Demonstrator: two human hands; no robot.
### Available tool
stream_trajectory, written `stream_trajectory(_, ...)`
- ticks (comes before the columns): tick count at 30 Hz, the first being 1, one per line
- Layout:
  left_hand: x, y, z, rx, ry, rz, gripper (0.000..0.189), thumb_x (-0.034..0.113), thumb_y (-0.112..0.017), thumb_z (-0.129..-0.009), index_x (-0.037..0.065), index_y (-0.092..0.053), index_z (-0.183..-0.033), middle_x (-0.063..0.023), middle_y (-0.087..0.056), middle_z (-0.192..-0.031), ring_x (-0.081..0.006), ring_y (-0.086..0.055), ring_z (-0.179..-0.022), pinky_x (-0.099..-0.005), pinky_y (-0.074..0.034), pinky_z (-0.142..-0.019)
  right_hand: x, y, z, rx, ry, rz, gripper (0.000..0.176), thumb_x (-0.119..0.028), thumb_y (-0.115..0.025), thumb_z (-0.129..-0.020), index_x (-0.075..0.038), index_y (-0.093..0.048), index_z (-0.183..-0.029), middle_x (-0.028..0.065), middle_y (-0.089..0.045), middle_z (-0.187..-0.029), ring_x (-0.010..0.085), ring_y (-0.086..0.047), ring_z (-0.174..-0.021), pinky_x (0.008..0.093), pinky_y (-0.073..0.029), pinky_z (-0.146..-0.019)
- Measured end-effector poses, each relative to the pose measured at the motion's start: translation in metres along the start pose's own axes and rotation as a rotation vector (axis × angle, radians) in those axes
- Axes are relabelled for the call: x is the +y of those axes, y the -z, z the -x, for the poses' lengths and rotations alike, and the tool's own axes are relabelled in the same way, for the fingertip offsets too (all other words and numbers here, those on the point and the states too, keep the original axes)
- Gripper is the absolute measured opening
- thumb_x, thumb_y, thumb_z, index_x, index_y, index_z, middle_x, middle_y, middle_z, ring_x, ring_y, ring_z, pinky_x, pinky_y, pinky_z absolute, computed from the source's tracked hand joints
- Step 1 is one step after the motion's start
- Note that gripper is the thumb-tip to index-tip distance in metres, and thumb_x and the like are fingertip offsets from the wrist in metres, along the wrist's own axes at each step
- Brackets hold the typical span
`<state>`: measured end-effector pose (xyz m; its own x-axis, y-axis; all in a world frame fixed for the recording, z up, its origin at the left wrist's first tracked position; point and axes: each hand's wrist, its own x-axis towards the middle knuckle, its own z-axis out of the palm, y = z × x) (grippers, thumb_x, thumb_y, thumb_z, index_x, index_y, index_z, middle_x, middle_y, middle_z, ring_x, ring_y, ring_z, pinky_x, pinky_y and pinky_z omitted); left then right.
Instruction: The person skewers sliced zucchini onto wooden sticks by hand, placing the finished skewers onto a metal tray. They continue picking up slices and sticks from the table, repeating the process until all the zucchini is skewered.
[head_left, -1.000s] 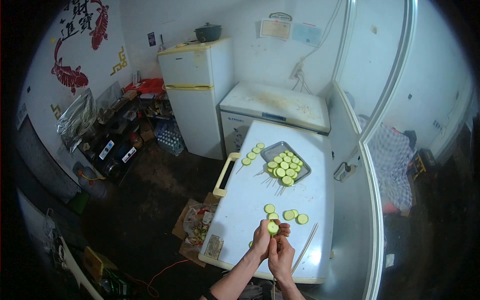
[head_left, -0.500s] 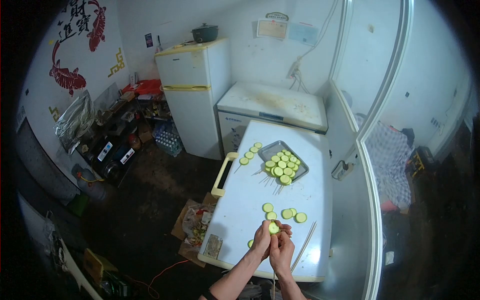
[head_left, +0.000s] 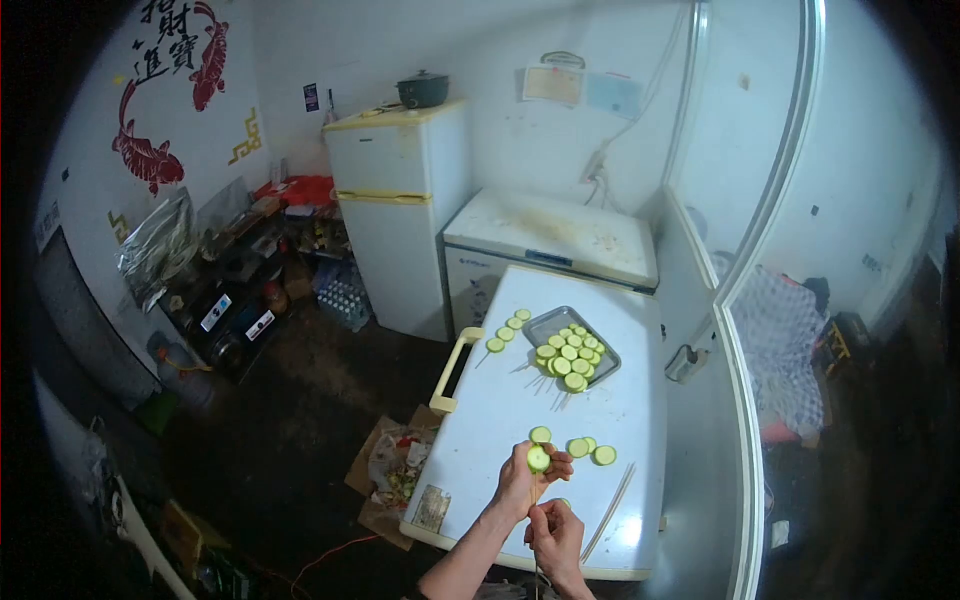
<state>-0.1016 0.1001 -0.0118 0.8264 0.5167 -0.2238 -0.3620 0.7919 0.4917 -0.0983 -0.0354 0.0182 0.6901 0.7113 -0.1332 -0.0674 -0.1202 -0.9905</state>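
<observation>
My left hand holds a round green-rimmed zucchini slice by its edge, its pale cut face turned up. Just below it, my right hand pinches a thin wooden skewer that runs up toward the slice. Beyond the fingers lie loose slices, one nearest the left hand and a small group with a single slice to its right. Several bare skewers rest on the white table right of my right hand. Another slice is partly hidden behind that hand.
A metal tray holds a pile of skewered zucchini slices. Left of it lies one more loaded skewer. A chest freezer stands behind the table, a glass partition to the right, and a box of scraps on the floor at left.
My right hand has drawn down and away from the slice, along the skewer. My left hand keeps the slice, slightly further left. The camera view has tilted up a little.
</observation>
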Motion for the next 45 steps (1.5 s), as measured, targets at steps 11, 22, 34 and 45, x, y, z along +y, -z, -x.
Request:
stream_trajectory(11,0.001,0.006,0.001,-0.016,-0.088,-0.051,0.042,0.037,-0.030,-0.105,0.002,-0.053,-0.103,-0.0202,-0.066,-0.099,-0.0294,-0.067,-0.088,-0.0420,-0.055,-0.085,-0.010,0.014,0.010,-0.148,-0.091,0.019,0.019,-0.013,-0.058,-0.100,0.005,-0.057,-0.095,0.0077,-0.062,-0.067,0.0117,-0.057,-0.057,0.0265,-0.047,-0.054)
stream_trajectory(22,-0.002,-0.018,0.031,0.036,0.087,-0.165,0.044,0.037,-0.027,-0.104,0.001,-0.053,-0.101,-0.0226,-0.066,-0.100,-0.0340,-0.067,-0.092,-0.0465,-0.054,-0.089,-0.005,0.009,-0.009,0.002,-0.055,-0.027,0.017,-0.012,-0.059,-0.099,0.003,-0.058,-0.093,0.0053,-0.060,-0.065,0.0110,-0.055,-0.057,0.0258,-0.045,-0.054)
stream_trajectory(34,0.006,0.001,0.008,-0.067,-0.100,-0.058,0.042,0.036,-0.026,-0.105,0.004,-0.052,-0.100,-0.0220,-0.066,-0.099,-0.0339,-0.067,-0.089,-0.0463,-0.054,-0.087,-0.006,0.007,0.011,-0.092,-0.143,-0.026,0.017,-0.010,-0.058,-0.098,0.004,-0.059,-0.088,0.0073,-0.063,-0.065,0.0106,-0.057,-0.054,0.0257,-0.046,-0.050)
stream_trajectory(45,0.001,-0.009,0.026,-0.019,-0.074,-0.117,0.040,0.034,-0.025,-0.105,0.003,-0.051,-0.102,-0.0229,-0.065,-0.099,-0.0354,-0.066,-0.094,-0.0491,-0.052,-0.092,-0.002,0.010,0.003,-0.113,-0.150,-0.222,0.017,-0.012,-0.058,-0.098,0.003,-0.060,-0.090,0.0073,-0.065,-0.070,0.0111,-0.060,-0.059,0.0248,-0.047,-0.055)
